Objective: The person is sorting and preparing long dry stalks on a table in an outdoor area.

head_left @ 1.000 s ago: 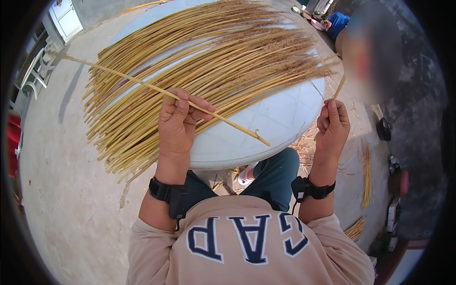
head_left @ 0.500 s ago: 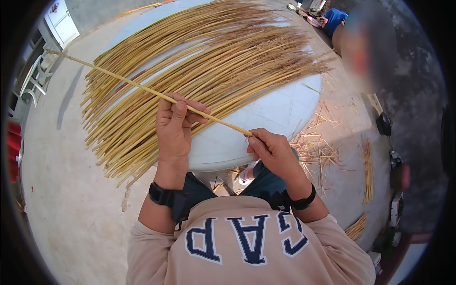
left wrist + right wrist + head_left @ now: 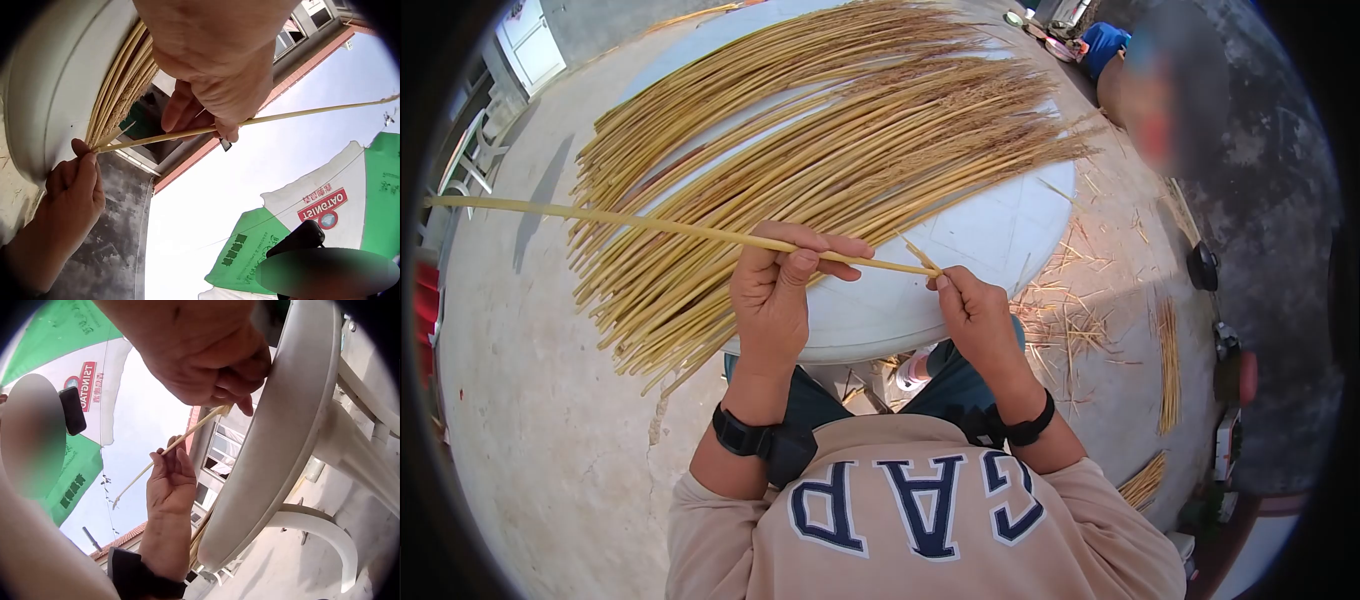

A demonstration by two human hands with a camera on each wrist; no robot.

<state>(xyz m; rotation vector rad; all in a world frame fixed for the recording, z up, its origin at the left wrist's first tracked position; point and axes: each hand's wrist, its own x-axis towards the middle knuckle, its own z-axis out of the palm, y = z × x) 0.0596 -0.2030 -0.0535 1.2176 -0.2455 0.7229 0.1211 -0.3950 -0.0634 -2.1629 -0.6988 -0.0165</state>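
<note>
My left hand (image 3: 770,300) pinches a long pale reed stalk (image 3: 630,221) between thumb and fingers, partway along it. The stalk runs out to the far left in the head view. At its near end my right hand (image 3: 982,318) pinches the tip, where a short loose strip (image 3: 915,250) sticks out at an angle. In the left wrist view, that strip (image 3: 115,133) splays from the stalk beside the right fingertips. Both hands are above the near edge of a white oval table (image 3: 1000,235). Many reed stalks with feathery heads (image 3: 820,150) lie side by side on it.
Dry scraps (image 3: 1075,335) litter the ground to the right of the table. Thin stalk bundles (image 3: 1168,365) lie farther right. A white plastic chair (image 3: 475,160) stands at the left. Another person, blurred, is at the upper right.
My right hand has come in from the right, where it held a short piece, to the stalk's near end. The stalk's far end has swung down and left; a strip now splays at the tip.
</note>
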